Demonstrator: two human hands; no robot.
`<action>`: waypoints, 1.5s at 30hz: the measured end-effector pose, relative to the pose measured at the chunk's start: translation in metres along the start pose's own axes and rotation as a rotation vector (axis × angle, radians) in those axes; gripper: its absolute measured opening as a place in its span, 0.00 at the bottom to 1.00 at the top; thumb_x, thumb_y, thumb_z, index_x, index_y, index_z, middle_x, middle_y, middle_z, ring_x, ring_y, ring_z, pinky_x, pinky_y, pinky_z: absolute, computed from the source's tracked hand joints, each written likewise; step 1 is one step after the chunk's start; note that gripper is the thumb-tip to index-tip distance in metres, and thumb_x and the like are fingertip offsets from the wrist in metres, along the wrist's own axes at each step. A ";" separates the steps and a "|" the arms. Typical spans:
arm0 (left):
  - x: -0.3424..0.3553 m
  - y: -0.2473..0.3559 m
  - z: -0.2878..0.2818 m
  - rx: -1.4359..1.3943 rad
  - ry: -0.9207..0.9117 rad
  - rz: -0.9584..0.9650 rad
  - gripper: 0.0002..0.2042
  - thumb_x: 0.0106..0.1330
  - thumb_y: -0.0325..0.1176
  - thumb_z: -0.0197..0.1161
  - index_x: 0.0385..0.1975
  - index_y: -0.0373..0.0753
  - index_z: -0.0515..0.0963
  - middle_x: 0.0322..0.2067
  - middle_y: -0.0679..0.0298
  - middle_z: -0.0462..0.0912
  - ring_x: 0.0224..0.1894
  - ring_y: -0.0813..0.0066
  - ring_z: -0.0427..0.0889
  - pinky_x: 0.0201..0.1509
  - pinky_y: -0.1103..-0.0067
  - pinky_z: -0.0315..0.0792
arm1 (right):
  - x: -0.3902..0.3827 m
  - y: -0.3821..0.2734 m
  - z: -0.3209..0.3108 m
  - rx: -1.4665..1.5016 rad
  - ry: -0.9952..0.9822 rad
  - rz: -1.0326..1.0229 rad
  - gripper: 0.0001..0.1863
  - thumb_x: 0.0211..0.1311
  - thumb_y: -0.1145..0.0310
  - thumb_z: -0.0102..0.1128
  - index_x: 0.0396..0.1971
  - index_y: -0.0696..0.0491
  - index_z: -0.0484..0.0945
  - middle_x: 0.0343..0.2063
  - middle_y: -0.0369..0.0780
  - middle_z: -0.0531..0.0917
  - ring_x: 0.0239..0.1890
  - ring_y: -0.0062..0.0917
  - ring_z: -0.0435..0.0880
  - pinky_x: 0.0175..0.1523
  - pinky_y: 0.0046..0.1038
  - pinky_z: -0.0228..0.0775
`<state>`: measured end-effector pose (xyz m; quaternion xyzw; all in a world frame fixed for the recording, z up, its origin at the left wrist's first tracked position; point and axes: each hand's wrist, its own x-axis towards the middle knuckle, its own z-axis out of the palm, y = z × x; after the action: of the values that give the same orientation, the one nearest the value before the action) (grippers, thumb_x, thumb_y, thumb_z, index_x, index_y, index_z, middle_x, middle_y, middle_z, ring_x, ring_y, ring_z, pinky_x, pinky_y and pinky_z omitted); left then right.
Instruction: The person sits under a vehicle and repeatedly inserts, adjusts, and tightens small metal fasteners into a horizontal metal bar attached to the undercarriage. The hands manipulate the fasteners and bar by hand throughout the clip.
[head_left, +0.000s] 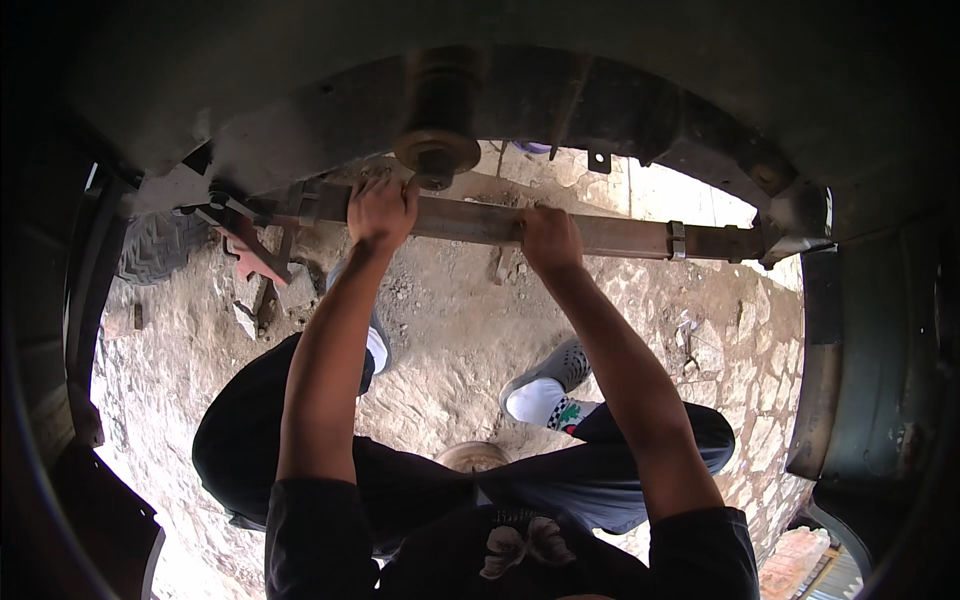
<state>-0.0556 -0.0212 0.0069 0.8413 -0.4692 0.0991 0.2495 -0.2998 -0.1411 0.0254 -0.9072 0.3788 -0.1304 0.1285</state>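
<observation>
Our left hand [383, 208] and right hand [550, 238] both touch the leaf spring [465, 221], fingers curled closed over it; its long axis runs left to right.

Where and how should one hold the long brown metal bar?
The long brown metal bar is probably best gripped mid-length, from the person's side, with left hand and right hand spaced apart: it runs crosswise, slender there, while a narrow metal band wraps it farther right.

Head-worn wide fisheye view, facing down, near left hand [382, 210], right hand [550, 238]
</observation>
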 end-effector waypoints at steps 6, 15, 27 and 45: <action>0.000 0.006 -0.004 0.118 0.123 0.072 0.24 0.73 0.50 0.52 0.24 0.37 0.81 0.29 0.51 0.84 0.38 0.52 0.84 0.53 0.61 0.74 | -0.028 0.006 0.007 -0.017 0.069 -0.084 0.10 0.60 0.72 0.52 0.35 0.51 0.83 0.34 0.47 0.85 0.38 0.47 0.85 0.45 0.45 0.79; 0.005 0.002 -0.005 0.035 0.043 0.020 0.24 0.73 0.51 0.50 0.25 0.38 0.81 0.30 0.53 0.85 0.41 0.54 0.84 0.54 0.62 0.73 | -0.010 0.002 0.008 -0.046 0.014 -0.030 0.12 0.63 0.70 0.48 0.34 0.50 0.84 0.36 0.48 0.85 0.40 0.47 0.85 0.47 0.46 0.78; -0.001 0.006 -0.001 0.091 0.068 0.035 0.16 0.65 0.45 0.59 0.33 0.37 0.84 0.37 0.53 0.86 0.46 0.58 0.84 0.59 0.65 0.72 | -0.172 -0.016 0.043 0.511 0.183 0.501 0.10 0.71 0.66 0.56 0.42 0.53 0.83 0.34 0.46 0.87 0.36 0.41 0.88 0.41 0.37 0.78; -0.004 0.007 -0.003 0.011 0.070 0.014 0.19 0.70 0.47 0.54 0.27 0.37 0.81 0.34 0.53 0.85 0.43 0.54 0.84 0.54 0.62 0.73 | -0.044 0.007 0.009 -0.030 0.234 -0.081 0.09 0.64 0.71 0.55 0.40 0.48 0.83 0.42 0.46 0.83 0.42 0.43 0.84 0.41 0.41 0.79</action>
<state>-0.0637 -0.0199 0.0107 0.8355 -0.4654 0.1326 0.2604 -0.3320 -0.1130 0.0088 -0.9021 0.3562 -0.2348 0.0647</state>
